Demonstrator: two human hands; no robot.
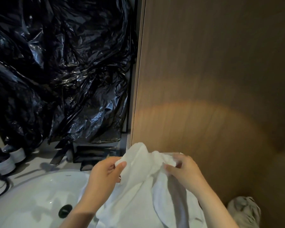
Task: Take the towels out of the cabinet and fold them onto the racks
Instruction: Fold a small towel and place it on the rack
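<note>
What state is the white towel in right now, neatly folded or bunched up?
Bunched up, not folded: the white towel hangs in loose wrinkles, its top edge pinched between the left hand and the right hand.

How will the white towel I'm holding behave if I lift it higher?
Probably floppy: the white towel sags in folds between the left hand and right hand. Likely light, since fingertip pinches hold it. It may drape into the sink.

White towel [138, 191], black plastic sheeting [61, 71]
</note>
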